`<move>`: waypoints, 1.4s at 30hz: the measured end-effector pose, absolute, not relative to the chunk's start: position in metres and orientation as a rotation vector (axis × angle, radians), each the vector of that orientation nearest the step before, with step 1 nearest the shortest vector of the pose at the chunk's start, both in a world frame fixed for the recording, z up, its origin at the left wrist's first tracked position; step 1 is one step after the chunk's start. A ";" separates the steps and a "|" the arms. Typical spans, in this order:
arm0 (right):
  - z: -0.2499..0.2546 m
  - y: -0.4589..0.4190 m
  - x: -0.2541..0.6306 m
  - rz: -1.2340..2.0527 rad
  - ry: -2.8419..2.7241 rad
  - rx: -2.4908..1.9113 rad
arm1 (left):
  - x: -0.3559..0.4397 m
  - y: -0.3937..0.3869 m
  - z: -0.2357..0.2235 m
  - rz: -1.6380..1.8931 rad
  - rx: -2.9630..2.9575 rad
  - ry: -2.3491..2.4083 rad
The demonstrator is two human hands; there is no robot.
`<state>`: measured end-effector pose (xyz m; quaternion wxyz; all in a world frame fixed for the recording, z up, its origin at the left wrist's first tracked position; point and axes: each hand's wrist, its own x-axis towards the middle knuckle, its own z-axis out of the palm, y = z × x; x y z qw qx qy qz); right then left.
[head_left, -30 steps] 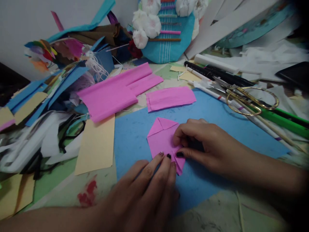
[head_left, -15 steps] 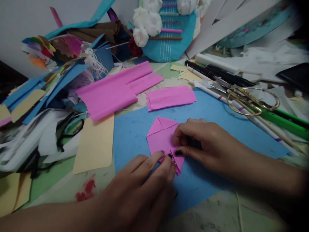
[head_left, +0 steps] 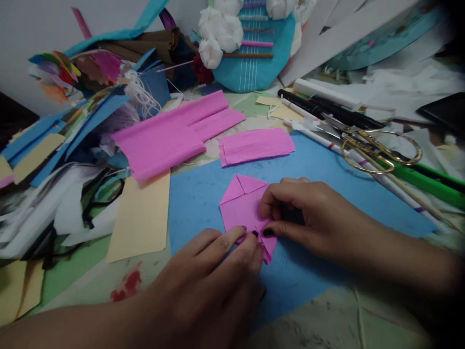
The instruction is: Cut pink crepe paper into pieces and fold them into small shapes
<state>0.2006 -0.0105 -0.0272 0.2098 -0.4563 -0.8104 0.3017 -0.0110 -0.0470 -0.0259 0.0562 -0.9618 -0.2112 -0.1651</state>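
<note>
Head view: folded pink paper [head_left: 238,212], one, on the blue sheet [head_left: 196,194]. My left hand [head_left: 214,271] — fingers extended, tips pressed on the paper's near flap, likely so the crease lies flat. My right hand [head_left: 312,211] — thumb and curled forefinger pinching the paper's right side, seemingly to steady it. Pink strip [head_left: 256,146], across the sheet's far edge; scissors [head_left: 350,131], by its far right edge, presumably within reach.
</note>
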 end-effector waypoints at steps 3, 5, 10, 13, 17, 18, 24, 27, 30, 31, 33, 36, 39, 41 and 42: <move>-0.027 -0.011 0.201 0.847 -2.243 -1.265 | -0.010 -0.047 -0.026 -0.506 -2.917 -0.665; -0.027 -0.011 0.201 0.853 -2.241 -1.266 | -0.010 -0.048 -0.026 -0.510 -2.915 -0.681; -0.028 -0.011 0.201 0.849 -2.236 -1.262 | -0.010 -0.047 -0.024 -0.469 -2.931 -0.677; -0.029 -0.011 0.201 0.840 -2.239 -1.258 | -0.008 -0.045 -0.023 -0.481 -2.927 -0.687; -0.029 -0.011 0.200 0.822 -2.245 -1.249 | -0.008 -0.048 -0.022 -0.503 -2.915 -0.699; -0.029 -0.011 0.200 0.818 -2.245 -1.246 | -0.008 -0.049 -0.022 -0.505 -2.909 -0.697; -0.030 -0.010 0.200 0.798 -2.253 -1.251 | -0.011 -0.048 -0.025 -0.437 -2.946 -0.646; -0.030 -0.011 0.201 0.801 -2.250 -1.254 | -0.012 -0.045 -0.027 -0.441 -2.949 -0.597; -0.030 -0.013 0.201 0.801 -2.242 -1.248 | -0.012 -0.044 -0.025 -0.475 -2.940 -0.561; -0.030 -0.014 0.201 0.805 -2.241 -1.246 | -0.012 -0.044 -0.024 -0.456 -2.946 -0.573; -0.029 -0.014 0.201 0.812 -2.240 -1.250 | -0.013 -0.044 -0.024 -0.371 -2.985 -0.621; -0.029 -0.013 0.200 0.799 -2.239 -1.246 | -0.015 -0.043 -0.029 -0.386 -3.036 -0.646; -0.027 -0.010 0.203 0.736 -2.220 -1.278 | -0.017 -0.044 -0.033 -0.399 -3.054 -0.627; -0.026 -0.007 0.206 0.697 -2.194 -1.341 | -0.018 -0.046 -0.032 -0.302 -3.067 -0.628; -0.026 -0.006 0.208 0.692 -2.183 -1.371 | -0.019 -0.046 -0.031 -0.252 -3.073 -0.641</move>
